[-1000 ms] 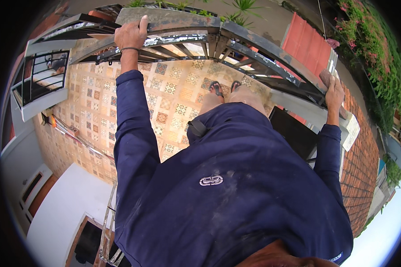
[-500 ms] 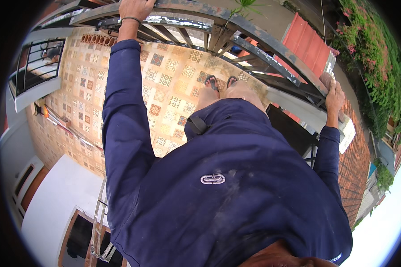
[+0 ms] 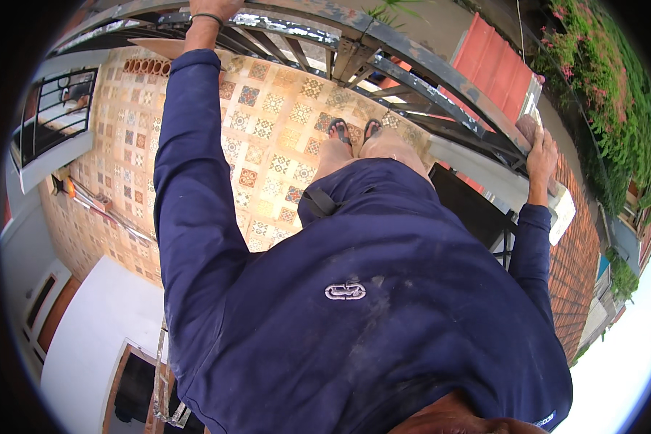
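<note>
My left hand is at the upper edge, over the dark metal railing with worn, flaking paint. Its fingers are cut off by the picture's edge, and a dark band circles the wrist. On the right, my right hand curls over a rough brown rounded piece at the railing's far right end. Part of that piece is hidden under the palm. Near my left wrist, a flat brown piece shows beyond the sleeve; I cannot tell what it is.
My sandalled feet stand on patterned floor tiles close to the railing. Long poles lie on the floor at left. A ladder-like frame is by the doorway at lower left. Beyond the railing are a red metal sheet and flowering greenery.
My left hand has shifted slightly up and left, further out of the picture. More of the flat brown piece near it shows. The right hand keeps its hold.
</note>
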Tool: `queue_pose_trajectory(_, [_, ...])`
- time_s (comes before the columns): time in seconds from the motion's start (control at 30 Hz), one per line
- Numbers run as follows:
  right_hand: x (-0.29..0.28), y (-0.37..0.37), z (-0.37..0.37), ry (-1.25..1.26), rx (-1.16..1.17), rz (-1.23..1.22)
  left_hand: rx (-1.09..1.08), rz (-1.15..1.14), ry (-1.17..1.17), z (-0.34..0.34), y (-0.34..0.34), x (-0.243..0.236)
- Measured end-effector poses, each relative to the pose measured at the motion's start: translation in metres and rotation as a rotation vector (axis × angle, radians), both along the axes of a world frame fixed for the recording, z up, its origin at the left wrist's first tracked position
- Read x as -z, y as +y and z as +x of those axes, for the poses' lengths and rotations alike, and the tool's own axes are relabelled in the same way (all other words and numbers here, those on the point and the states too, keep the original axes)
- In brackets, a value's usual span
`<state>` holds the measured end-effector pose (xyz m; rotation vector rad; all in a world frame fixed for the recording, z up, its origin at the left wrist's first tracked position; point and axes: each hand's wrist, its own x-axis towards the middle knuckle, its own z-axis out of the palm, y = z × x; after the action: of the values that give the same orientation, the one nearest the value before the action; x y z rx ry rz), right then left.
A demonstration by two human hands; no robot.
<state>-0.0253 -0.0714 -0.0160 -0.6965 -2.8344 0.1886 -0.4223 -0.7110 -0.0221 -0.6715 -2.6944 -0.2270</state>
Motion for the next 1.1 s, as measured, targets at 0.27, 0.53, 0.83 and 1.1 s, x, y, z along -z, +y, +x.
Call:
queue_pose_trajectory(0.27, [0.002, 0.0, 0.0, 0.007, 0.022, -0.032, 0.042, -0.016, 0.023, -0.003, -0.004, 0.002])
queue_pose_trajectory(0.53, [0.002, 0.001, 0.001, -0.008, 0.01, -0.025, 0.13, -0.06, 0.114, -0.002, -0.001, -0.001])
queue_pose_trajectory(0.83, [0.001, -0.003, 0.001, -0.042, 0.119, -0.099, 0.027, -0.021, -0.035, -0.008, -0.005, 0.006])
queue_pose_trajectory(1.1, [0.003, 0.001, 0.002, -0.036, 0.081, -0.114, 0.032, -0.026, 0.001, -0.014, -0.012, 0.019])
